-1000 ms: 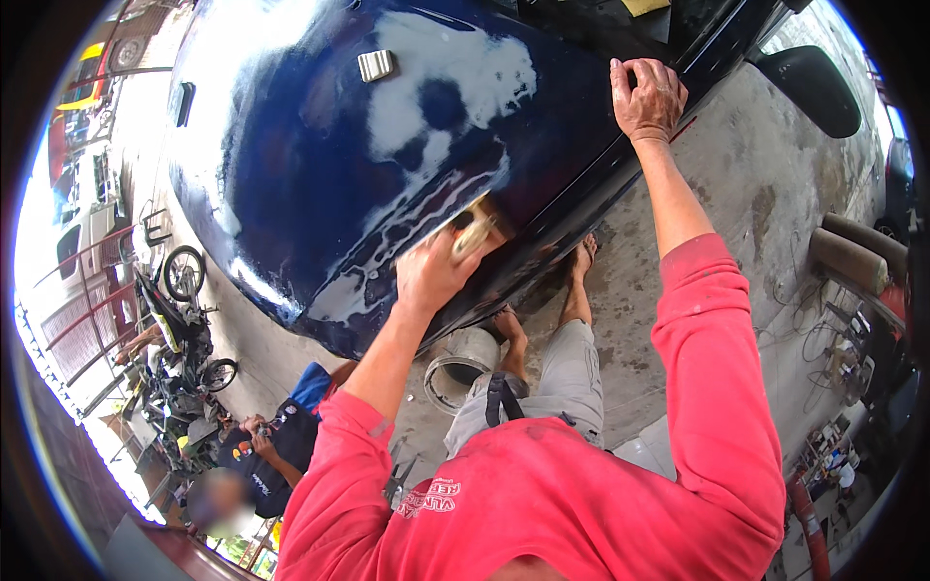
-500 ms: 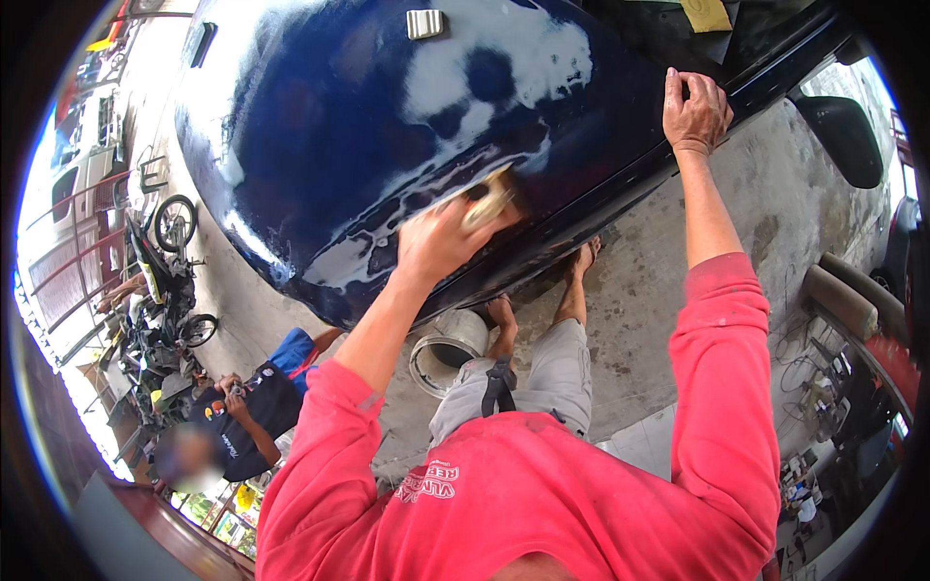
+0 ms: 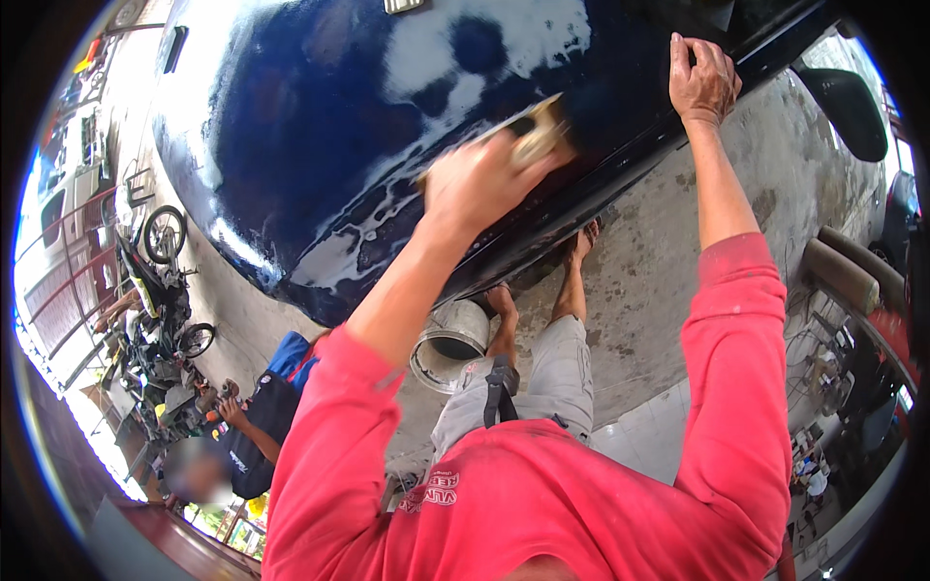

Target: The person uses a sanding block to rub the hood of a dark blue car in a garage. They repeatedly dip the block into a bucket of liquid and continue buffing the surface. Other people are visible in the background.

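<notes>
My left hand (image 3: 480, 184) is closed around a tan sanding block (image 3: 542, 131), blurred by motion. The block lies against a dark blue car panel (image 3: 320, 145), just right of a long, patchy whitish-grey streak. Grey-white patches also mark the panel farther up. My right hand (image 3: 704, 85) rests at the panel's right edge, thumb apart from loosely bent fingers. Nothing shows in it, though its fingertips are partly hidden.
A small pale ribbed block (image 3: 402, 5) lies on the panel's far part. A black side mirror (image 3: 843, 114) juts out at right. By my feet stands a whitish bucket (image 3: 455, 334). Another person (image 3: 257, 426) is at lower left, near parked motorcycles (image 3: 145, 290).
My left hand has slid the sanding block up and to the right along the panel. The right hand stays at the edge. The view has shifted slightly, and a yellow sheet has left it.
</notes>
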Action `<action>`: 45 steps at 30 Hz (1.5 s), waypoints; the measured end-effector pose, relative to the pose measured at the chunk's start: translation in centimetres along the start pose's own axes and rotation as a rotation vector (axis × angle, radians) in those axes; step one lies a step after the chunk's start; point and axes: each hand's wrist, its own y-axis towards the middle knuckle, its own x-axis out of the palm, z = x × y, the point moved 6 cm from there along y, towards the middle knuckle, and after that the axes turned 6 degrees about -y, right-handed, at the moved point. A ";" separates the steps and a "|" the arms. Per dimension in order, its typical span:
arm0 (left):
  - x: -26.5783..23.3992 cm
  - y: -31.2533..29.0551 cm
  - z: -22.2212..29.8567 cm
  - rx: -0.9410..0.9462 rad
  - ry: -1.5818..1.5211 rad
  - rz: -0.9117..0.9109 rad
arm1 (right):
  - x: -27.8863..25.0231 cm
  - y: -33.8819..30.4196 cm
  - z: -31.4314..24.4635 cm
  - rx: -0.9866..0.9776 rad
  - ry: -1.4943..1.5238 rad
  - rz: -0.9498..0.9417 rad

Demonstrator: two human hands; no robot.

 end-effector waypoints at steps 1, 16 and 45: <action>1.7 2.7 1.3 -0.043 -0.018 -0.055 | 0.0 0.2 0.1 0.001 0.007 0.018; 1.3 6.9 6.2 0.110 -0.044 0.084 | -2.0 0.2 -0.7 0.000 0.059 0.093; 0.9 11.8 9.6 -0.013 -0.043 0.047 | -1.9 0.4 -0.4 0.104 0.141 0.029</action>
